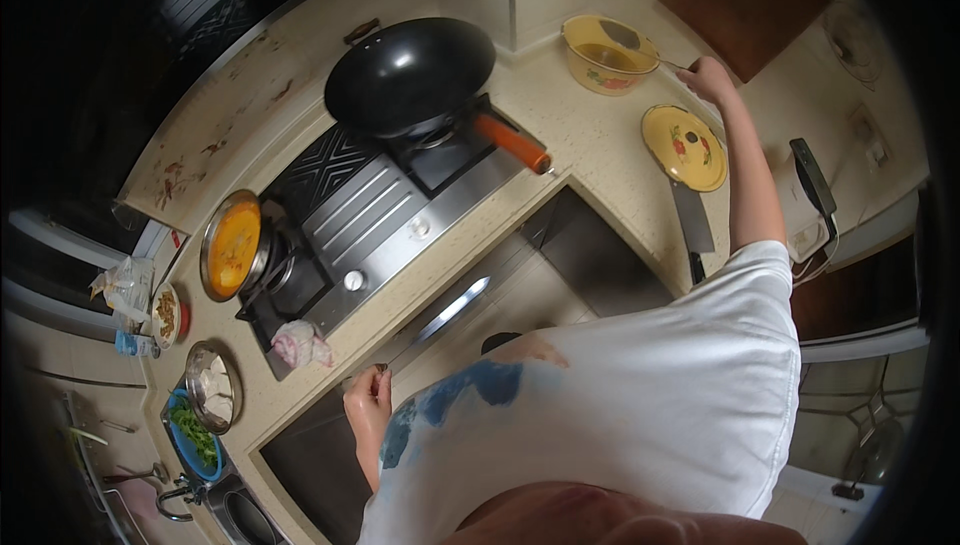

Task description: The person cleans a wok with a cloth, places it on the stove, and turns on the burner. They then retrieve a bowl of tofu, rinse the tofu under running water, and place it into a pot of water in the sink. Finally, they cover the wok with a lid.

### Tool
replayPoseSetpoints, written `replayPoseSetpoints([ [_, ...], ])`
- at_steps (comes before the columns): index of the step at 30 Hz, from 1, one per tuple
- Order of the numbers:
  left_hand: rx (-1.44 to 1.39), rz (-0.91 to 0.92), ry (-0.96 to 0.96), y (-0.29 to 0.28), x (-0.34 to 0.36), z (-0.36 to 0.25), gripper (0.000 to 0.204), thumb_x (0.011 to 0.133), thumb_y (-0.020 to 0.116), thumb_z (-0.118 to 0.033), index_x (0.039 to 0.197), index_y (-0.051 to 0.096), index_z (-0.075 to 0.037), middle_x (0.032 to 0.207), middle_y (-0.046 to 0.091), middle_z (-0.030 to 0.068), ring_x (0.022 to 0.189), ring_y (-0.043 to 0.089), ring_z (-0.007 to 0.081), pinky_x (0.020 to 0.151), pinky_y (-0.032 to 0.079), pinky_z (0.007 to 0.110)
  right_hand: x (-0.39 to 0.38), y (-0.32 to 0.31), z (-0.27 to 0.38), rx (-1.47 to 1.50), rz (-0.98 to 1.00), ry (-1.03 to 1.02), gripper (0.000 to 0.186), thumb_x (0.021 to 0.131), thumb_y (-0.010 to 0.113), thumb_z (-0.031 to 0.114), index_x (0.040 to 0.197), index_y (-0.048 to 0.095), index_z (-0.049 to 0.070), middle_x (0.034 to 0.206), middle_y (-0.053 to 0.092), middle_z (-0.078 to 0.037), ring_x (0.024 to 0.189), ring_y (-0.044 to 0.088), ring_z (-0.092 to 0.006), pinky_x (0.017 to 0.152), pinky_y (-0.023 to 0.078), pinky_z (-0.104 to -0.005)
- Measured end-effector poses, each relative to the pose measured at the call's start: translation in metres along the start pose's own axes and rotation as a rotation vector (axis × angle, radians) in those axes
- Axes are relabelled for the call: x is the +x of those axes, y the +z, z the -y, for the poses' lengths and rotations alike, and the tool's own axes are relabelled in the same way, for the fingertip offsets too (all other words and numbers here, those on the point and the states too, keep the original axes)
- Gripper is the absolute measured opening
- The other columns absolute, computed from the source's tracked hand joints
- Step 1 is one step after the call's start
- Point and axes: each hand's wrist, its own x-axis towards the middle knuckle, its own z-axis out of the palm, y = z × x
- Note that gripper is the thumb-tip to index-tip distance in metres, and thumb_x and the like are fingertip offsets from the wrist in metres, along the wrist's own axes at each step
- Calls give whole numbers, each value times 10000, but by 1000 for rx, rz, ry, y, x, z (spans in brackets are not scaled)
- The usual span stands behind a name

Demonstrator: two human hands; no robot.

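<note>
A: The spoon handle point(672, 65) sticks out of the yellow enamel pot point(608, 57) at the upper right of the frame, and the right hand point(708, 80) is closed on its end, arm stretched out across the bench point(590, 145).

B: And the pot's lid?

A: The yellow lid point(684, 148) lies flat on the bench just below the pot (flower pattern up), with a cleaver point(692, 220) beside it, nearer the person.

B: What about the left hand point(368, 403)?

A: It sits low and left of centre, at the bench's front edge, fingers curled together around something small; what it is cannot be told. The two hands are well apart.

B: The stove?

A: A black wok point(410, 75) with an orange handle point(512, 144) stands on the upper burner, top centre. A steel bowl of orange liquid point(232, 245) rests on the burner at left. A crumpled pink-and-white cloth point(301, 344) lies at the stove's near corner.

B: Anything further left?

A: A metal bowl of pale chunks point(213, 386) and a blue bowl of greens point(192, 437), touching, at lower left.
</note>
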Motion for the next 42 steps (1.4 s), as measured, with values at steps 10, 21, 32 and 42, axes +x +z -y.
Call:
replayPoseSetpoints([
  [10,11,28,-153,80,14,-106,125,780,661,-53,871,614,19,677,557,147,541,529,230,525,427,310,100,-2,-27,-185,292,-69,303,742,650,248,724,633,-54,686,633,-167,595,608,-246,579,488,-360],
  [21,65,31,-227,59,-14,-99,132,777,676,-56,866,619,23,702,579,150,556,543,214,527,441,300,72,14,10,-205,340,-134,256,739,624,176,901,652,-21,872,658,-173,750,630,-273,669,495,-363],
  [32,-122,399,-52,136,60,-122,190,814,648,-129,762,515,-4,612,458,112,521,405,192,511,395,305,119,91,-37,-73,143,-117,311,770,657,213,976,640,-20,1025,630,-189,949,605,-320,814,488,-387],
  [42,-1014,925,-302,322,246,-240,265,955,467,-271,994,517,-14,936,621,102,787,622,182,736,534,294,92,86,-22,-88,188,-76,290,804,624,230,961,632,-13,1027,624,-184,955,598,-309,813,482,-393],
])
